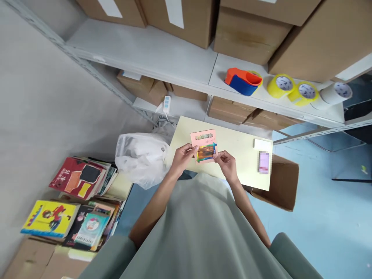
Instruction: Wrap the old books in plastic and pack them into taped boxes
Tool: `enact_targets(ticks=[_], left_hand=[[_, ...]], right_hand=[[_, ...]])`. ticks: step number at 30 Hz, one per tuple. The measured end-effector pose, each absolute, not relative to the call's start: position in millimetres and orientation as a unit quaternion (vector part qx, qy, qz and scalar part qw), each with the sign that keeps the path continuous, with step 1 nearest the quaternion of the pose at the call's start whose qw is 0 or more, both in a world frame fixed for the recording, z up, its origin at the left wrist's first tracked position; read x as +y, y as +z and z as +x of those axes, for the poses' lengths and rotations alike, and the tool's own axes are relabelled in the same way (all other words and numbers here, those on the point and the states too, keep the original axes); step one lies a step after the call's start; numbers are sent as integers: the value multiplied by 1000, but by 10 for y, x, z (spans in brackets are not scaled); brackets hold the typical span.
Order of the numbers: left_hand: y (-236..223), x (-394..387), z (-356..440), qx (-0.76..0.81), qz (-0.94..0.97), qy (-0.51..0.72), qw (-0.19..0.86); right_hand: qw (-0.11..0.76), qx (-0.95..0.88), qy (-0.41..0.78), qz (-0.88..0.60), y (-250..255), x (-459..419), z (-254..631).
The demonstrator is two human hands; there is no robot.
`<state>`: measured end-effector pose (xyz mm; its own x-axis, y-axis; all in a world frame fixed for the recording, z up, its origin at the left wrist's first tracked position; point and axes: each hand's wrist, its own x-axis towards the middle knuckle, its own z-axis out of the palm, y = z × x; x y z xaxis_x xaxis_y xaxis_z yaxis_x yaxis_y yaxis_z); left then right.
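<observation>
A small pink booklet with a dark picture on its cover is held up over the pale yellow table. On its left edge my left hand pinches it, thumb on the cover. My right hand grips the lower right corner, also with the thumb in front. The booklet looks closed, its cover turned toward me. Fingers behind it are partly hidden. Toward the table's right end lie a white box-like item and a blurred-out purple item.
White plastic bags bulge at the table's left. Beyond them, stacked books rest on cardboard. An open cardboard box stands right of the table. Ahead, a metal shelf carries cartons, a tape dispenser and tape rolls; a power strip sits lower.
</observation>
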<state>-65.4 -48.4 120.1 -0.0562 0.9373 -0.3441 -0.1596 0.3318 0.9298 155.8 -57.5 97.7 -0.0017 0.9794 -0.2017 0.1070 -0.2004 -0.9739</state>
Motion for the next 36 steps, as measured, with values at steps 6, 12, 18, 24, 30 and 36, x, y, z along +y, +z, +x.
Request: enact_targets(ticks=[6,12,18,24,30,36], left_hand=[[1159,-372,-291,573,365,450,580],[1118,-441,-148,550,431,435,568],[1053,-421,-407,578,402,441,557],[1205,-494,-467,546,390,425,607],[1294,-525,-447,550,394,437,592],[1311,-546,-435,561,402,451,567]], right_hand=[[397,-569,353,-628,1052,-618,1473],[365,-557,403,-627,1072,-642,1353],[467,-395,573,-545,1154,-617,1649],[470,-356,606,-534,1240,-642,1731],[470,-352,608,-534,1237,-615,1725],[454,-375,619,-520,1182,-573,1783]])
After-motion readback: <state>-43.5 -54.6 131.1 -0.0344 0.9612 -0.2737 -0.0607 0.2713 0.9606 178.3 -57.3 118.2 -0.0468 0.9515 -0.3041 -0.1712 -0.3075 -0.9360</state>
